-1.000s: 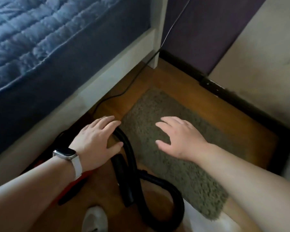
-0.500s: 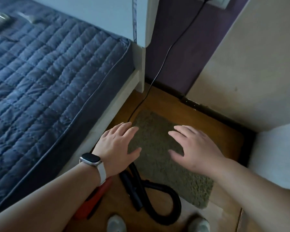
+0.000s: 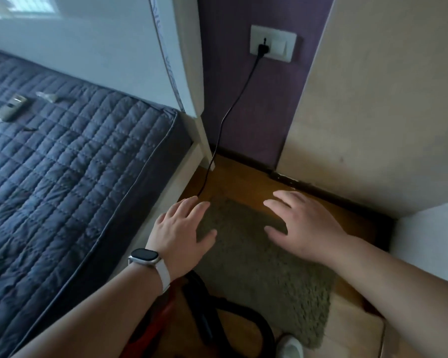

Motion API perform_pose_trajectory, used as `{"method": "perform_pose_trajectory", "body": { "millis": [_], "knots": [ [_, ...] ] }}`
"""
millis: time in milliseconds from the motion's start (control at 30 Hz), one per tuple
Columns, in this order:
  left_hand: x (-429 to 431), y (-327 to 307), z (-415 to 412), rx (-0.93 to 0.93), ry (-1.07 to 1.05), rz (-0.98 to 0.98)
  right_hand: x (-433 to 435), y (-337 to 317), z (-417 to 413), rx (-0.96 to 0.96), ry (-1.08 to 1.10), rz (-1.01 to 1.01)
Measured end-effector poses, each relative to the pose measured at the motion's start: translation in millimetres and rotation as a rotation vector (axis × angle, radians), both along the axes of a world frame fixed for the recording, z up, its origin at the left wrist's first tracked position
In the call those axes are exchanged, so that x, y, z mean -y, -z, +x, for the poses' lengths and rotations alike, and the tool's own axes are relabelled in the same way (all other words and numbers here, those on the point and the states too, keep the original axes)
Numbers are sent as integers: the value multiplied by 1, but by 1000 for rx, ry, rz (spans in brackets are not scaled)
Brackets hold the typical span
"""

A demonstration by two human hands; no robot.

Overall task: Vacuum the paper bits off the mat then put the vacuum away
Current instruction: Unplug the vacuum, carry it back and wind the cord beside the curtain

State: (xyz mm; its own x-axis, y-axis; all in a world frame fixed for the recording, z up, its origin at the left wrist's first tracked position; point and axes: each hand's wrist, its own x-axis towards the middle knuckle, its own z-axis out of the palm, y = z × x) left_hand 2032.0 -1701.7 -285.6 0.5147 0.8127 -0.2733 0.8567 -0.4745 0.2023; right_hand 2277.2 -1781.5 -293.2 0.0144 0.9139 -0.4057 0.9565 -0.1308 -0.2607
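A shaggy olive-green mat lies on the wooden floor beside the bed; no paper bits show on it. The red vacuum sits by the bed's edge, mostly hidden under my left forearm, with its black hose looped on the floor at the mat's near left corner. Its black power cord runs up to a plug in the wall socket. My left hand, with a watch on the wrist, hovers open over the mat's left edge. My right hand hovers open over the mat's far end. Neither holds anything.
A bed with a dark blue quilted cover fills the left, with a remote control lying on it. A white bed post stands by the purple wall. A beige wall closes the right. A white shoe shows at the bottom.
My view has tilted up, so the socket and more of the bed show. Both hands stayed open and spread, now farther from the hose and over the mat's far part.
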Motion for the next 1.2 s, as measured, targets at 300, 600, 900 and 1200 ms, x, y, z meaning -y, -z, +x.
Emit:
{"method": "perform_pose_trajectory", "body": {
  "millis": [300,600,900,1200],
  "knots": [
    [-60,-26,44,-6,10,68,-47,-20,43,4,51,99],
    [-177,-13,100,94,40,52,-135,-33,70,151,64,219],
    [-271,5,169,272,-22,-97,-245,-62,119,418,-62,327],
    [-295,37,225,502,-129,-253,-325,-46,164,776,-278,346]
  ]
}}
